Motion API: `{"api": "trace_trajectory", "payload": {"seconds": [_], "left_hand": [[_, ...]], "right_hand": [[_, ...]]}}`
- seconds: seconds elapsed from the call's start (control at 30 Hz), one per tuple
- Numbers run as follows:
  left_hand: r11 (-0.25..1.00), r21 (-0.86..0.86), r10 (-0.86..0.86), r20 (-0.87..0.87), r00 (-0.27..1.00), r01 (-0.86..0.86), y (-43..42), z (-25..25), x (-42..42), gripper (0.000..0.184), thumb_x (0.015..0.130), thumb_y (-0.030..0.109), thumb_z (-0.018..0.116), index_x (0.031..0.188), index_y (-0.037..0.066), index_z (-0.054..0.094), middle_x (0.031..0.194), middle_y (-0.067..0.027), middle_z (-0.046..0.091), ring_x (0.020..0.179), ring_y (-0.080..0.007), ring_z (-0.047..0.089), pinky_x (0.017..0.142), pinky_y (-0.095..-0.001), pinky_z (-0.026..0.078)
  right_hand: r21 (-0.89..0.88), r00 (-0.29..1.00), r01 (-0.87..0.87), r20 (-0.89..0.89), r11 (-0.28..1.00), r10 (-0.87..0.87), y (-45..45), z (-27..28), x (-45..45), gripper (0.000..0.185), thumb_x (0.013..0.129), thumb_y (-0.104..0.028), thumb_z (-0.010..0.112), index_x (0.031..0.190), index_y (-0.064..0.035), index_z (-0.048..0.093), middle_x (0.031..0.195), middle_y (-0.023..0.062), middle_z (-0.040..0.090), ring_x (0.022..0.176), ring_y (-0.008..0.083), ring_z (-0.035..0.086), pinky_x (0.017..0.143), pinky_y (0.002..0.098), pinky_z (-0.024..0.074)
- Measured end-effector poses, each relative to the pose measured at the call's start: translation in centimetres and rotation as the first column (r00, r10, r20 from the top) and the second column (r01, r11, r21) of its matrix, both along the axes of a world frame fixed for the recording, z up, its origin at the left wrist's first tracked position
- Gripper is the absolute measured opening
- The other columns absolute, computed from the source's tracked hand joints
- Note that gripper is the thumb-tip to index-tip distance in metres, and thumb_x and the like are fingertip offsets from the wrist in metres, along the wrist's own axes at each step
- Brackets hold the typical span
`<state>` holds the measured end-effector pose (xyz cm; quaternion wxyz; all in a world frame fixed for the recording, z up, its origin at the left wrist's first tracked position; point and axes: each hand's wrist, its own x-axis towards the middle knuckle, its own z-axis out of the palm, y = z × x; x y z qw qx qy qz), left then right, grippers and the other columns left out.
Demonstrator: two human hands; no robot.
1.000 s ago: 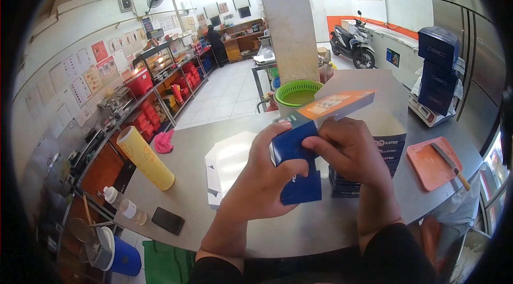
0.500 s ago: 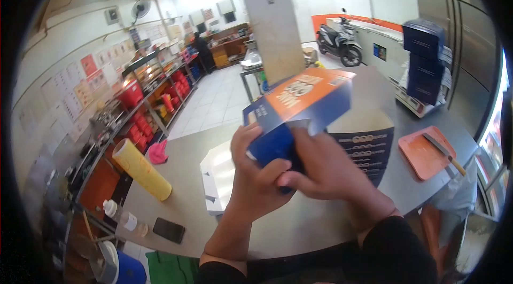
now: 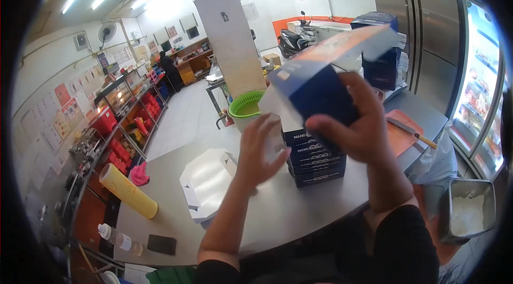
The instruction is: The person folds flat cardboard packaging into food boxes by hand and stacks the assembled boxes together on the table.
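A blue and orange carton (image 3: 326,89) is raised above the steel table, blurred by motion. My right hand (image 3: 358,123) grips its lower right side, thumb across the blue face. To the left of the carton, my left hand (image 3: 260,150) is off it, with fingers spread and nothing in them. Below and behind my hands stands a stack of dark blue boxes (image 3: 319,173) with printed fronts. An opened white box (image 3: 209,181) lies flat on the table, left of my left hand.
Left on the steel table (image 3: 171,177) are a yellow roll (image 3: 128,190), a bottle (image 3: 120,239), a phone (image 3: 161,244) and a pink cloth (image 3: 139,174). Right are an orange tray (image 3: 398,137) with a knife (image 3: 411,131) and stacked blue packs (image 3: 380,70). A person (image 3: 170,72) stands far back.
My left hand has let go of the carton and moved away to the left. My right hand has lifted the carton up and right. The view has turned to the right.
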<state>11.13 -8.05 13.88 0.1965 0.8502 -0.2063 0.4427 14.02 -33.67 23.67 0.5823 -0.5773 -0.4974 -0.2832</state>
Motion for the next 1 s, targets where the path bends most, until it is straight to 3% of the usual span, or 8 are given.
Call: {"api": "trace_trajectory", "payload": {"seconds": [0.03,0.13,0.17,0.3,0.5,0.83,0.93,1.0], "left_hand": [[1.000,-0.004,-0.023,-0.076,0.997,0.023,0.8,-0.6,2.4,0.056,0.090,0.028,0.081,0.139,0.012,0.059,0.154,-0.0199,0.052,0.140,-0.0433,0.051,0.114,-0.0537,0.042],[0.995,-0.052,-0.103,-0.315,0.943,0.091,2.4,-2.5,6.0,0.036,0.098,0.027,0.075,0.128,0.010,0.064,0.149,-0.0188,0.055,0.127,-0.0422,0.061,0.105,-0.0487,0.050],[0.991,-0.072,-0.132,-0.393,0.910,0.113,2.7,-2.8,6.3,0.031,0.100,0.026,0.073,0.125,0.010,0.065,0.147,-0.0185,0.056,0.123,-0.0417,0.064,0.102,-0.0473,0.053],[0.986,-0.037,-0.165,-0.241,0.956,0.161,2.0,-3.4,5.3,0.019,0.101,0.023,0.072,0.113,0.008,0.069,0.132,-0.0171,0.061,0.108,-0.0377,0.070,0.091,-0.0443,0.056],[0.994,-0.037,-0.108,-0.332,0.937,0.102,-3.2,-3.0,-0.8,0.026,0.100,0.019,0.073,0.124,0.009,0.073,0.125,-0.0212,0.057,0.111,-0.0376,0.066,0.095,-0.0449,0.055],[0.996,0.030,-0.073,-0.253,0.965,0.083,-7.4,-3.2,-4.2,0.037,0.099,0.023,0.070,0.133,0.009,0.069,0.128,-0.0188,0.059,0.109,-0.0383,0.064,0.100,-0.0484,0.051],[0.996,0.082,-0.005,-0.253,0.968,0.027,-7.8,-3.0,-4.8,0.039,0.100,0.023,0.069,0.136,0.008,0.066,0.125,-0.0176,0.062,0.112,-0.0396,0.063,0.102,-0.0492,0.049],[0.998,0.044,-0.026,-0.213,0.977,0.036,-8.1,-3.1,-4.9,0.040,0.100,0.024,0.068,0.136,0.006,0.065,0.126,-0.0183,0.063,0.115,-0.0400,0.062,0.103,-0.0494,0.049]], "right_hand": [[-0.005,0.997,0.003,-0.083,1.000,-0.003,-0.3,0.9,-0.1,0.064,0.086,-0.038,0.092,0.127,-0.0008,0.060,0.108,0.0145,0.075,0.096,0.0228,0.078,0.077,0.0322,0.0630],[-0.181,0.986,0.105,-0.109,0.978,-0.126,-1.2,3.1,1.0,0.065,0.085,-0.027,0.094,0.132,0.0000,0.058,0.112,0.0108,0.072,0.098,0.0134,0.073,0.083,0.0278,0.0625],[-0.255,0.984,0.137,-0.077,0.957,-0.162,-1.5,3.9,1.2,0.068,0.085,-0.034,0.093,0.133,-0.0003,0.058,0.114,0.0135,0.073,0.096,0.0156,0.075,0.081,0.0295,0.0650],[-0.384,0.978,0.132,-0.101,0.914,-0.183,-1.9,5.1,3.2,0.069,0.085,-0.038,0.092,0.135,0.0010,0.063,0.112,0.0150,0.075,0.093,0.0165,0.075,0.083,0.0285,0.0621],[-0.609,0.986,-0.031,-0.148,0.793,-0.075,-2.1,7.1,2.5,0.058,0.085,-0.036,0.092,0.124,0.0018,0.072,0.097,0.0122,0.078,0.086,0.0139,0.073,0.077,0.0276,0.0585],[-0.821,0.992,0.122,0.124,0.558,-0.035,1.9,6.0,2.0,0.050,0.090,-0.047,0.084,0.119,-0.0070,0.076,0.093,0.0182,0.078,0.080,0.0310,0.076,0.076,0.0391,0.0580],[-0.913,0.978,0.207,0.197,0.352,-0.066,3.5,5.3,1.7,0.053,0.094,-0.050,0.076,0.123,-0.0063,0.074,0.103,0.0240,0.078,0.090,0.0373,0.077,0.082,0.0451,0.0590],[-0.866,0.922,0.368,0.388,0.338,-0.011,4.4,2.3,3.6,0.047,0.096,-0.052,0.072,0.119,-0.0113,0.073,0.093,0.0203,0.077,0.087,0.0398,0.075,0.078,0.0491,0.0575]]}}
